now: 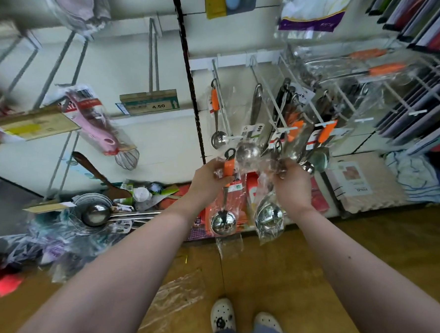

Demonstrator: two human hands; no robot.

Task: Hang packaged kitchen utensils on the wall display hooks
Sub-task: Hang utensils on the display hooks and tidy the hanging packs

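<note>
Novice: Ladles in both, is it? Where are they now?

Veteran: Off the wall, in the air just in front of the display. The left hand (209, 174) is curled round the orange grip of one packaged ladle (228, 166), with the bowl hanging down. The right hand (293, 182) pinches the top of a second packaged ladle (269, 218), whose bowl hangs level with the first. The two are just beside each other, apart as far as I can tell.

Novice: How will they handle?

Veteran: I'd judge stiff steel, with the weight in the bowl, so each will want to swing under the grip. The clear sleeve is the bother. It looks thin, crinkly and likely slippery, and it trails loose below the bowl. Squeeze the film alone and the ladle may slide inside it.

Novice: So hold where?

Veteran: On the handle, through the film, just below the black loop (229, 153) at its end. That leaves the loop free to thread onto a wire hook (224, 114), where one orange-handled ladle (214, 101) hangs.

Novice: And the right one's loop?

Veteran: Can't tell. It's lost in blur against the hanging stock behind.

Novice: Anything to mind?

Veteran: One at a time, I'd say, since the hook tips look narrow. There's also loose film (175, 295) on the floor near the shoes, which could be slick underfoot.
</note>
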